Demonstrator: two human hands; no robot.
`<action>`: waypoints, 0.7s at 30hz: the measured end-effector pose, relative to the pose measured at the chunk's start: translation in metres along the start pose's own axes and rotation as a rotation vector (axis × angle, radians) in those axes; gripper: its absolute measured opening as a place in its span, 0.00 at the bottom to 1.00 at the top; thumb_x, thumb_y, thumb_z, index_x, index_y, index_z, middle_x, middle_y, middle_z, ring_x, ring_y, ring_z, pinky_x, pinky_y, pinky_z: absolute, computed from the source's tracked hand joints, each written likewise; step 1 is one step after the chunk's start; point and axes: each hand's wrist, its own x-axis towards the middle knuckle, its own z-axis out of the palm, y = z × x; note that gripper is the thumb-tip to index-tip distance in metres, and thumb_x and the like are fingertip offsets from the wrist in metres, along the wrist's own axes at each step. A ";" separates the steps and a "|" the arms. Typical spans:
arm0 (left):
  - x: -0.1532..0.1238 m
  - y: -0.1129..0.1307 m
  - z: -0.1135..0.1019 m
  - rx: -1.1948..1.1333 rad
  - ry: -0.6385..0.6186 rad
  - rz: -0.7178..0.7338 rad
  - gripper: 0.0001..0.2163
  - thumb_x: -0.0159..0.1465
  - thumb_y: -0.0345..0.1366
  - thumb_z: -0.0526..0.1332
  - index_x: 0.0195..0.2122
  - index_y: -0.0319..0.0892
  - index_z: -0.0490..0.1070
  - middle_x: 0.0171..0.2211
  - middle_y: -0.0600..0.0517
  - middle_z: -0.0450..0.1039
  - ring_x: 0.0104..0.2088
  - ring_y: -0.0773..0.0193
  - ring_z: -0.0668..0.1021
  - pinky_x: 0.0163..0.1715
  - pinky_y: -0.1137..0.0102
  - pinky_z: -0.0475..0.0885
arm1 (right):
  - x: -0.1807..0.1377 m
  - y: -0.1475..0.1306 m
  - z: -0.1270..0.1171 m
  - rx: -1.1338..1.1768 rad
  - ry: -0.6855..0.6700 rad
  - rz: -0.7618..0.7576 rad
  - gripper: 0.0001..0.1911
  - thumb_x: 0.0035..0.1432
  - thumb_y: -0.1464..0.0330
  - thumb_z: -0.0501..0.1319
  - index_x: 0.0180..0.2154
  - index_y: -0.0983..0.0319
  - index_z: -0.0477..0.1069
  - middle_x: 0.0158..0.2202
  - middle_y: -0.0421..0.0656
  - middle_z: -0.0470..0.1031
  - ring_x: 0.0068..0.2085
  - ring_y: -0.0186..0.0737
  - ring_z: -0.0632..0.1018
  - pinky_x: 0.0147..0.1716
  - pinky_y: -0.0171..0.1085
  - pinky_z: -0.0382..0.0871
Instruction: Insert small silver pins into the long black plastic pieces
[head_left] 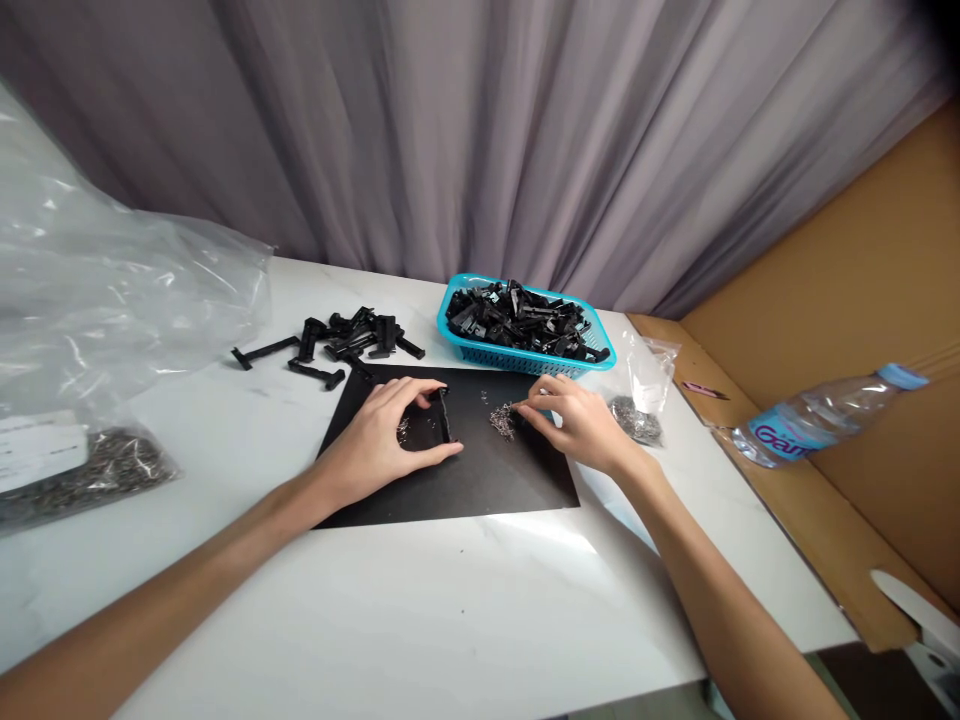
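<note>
My left hand [382, 425] grips a long black plastic part [445, 415] by its two ends, thumb at the near end and fingers at the far end. It is held over a black mat [450, 490]. My right hand [574, 415] is pinched closed at the right edge of a small pile of tiny metal pieces [502, 421]. Whatever lies between those fingertips is too small to make out. Behind my left hand, a second scatter of tiny metal bits [403, 432] shows on the mat.
A blue basket [525, 362] full of black parts stands behind the mat. More black plastic parts [360, 335] lie to its left. Clear bags of metal pieces rest at left [112, 465] and right [636, 420]. A water bottle [825, 415] lies at the right on cardboard.
</note>
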 end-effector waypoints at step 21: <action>0.001 0.004 -0.003 -0.013 -0.017 -0.017 0.29 0.58 0.54 0.71 0.56 0.46 0.71 0.44 0.48 0.75 0.49 0.50 0.77 0.55 0.53 0.72 | 0.003 0.003 0.006 0.106 0.062 -0.002 0.11 0.68 0.60 0.64 0.47 0.56 0.81 0.40 0.45 0.79 0.43 0.47 0.75 0.42 0.43 0.70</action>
